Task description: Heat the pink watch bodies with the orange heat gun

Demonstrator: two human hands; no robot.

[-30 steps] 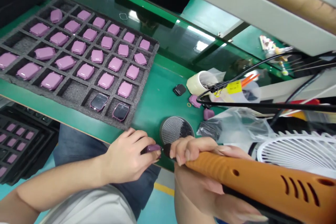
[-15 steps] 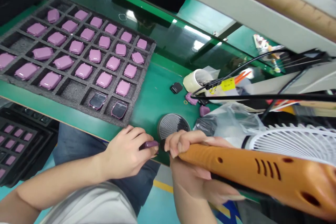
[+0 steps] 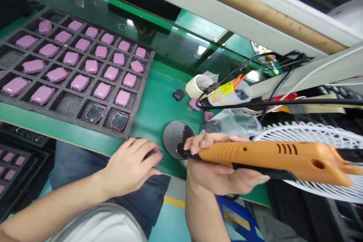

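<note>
Work on one purple watch case (image 3: 154, 154) is being carried out at the near edge of the desk (image 3: 159, 106), just left of a round mesh dish (image 3: 175, 143). The case is being pinned under the curled fingers of the left hand (image 3: 132, 164), so only its right end is showing. An orange power screwdriver (image 3: 272, 157) is being gripped by the closed right hand (image 3: 218, 162), with its dark tip lying over the near edge of the dish, close to the case but apart from it. Whether the case is being fastened at this instant cannot be told.

On the left, a grey foam tray (image 3: 141, 94) is being filled: most pockets are holding purple cases back-up, two near pockets are holding finished watches (image 3: 107, 116) screen-up, and a few pockets are empty. By that look, only a small share is judged done. Loose purple cases (image 3: 194, 104) are lying beyond the dish, beside a tape roll (image 3: 195, 86).
</note>
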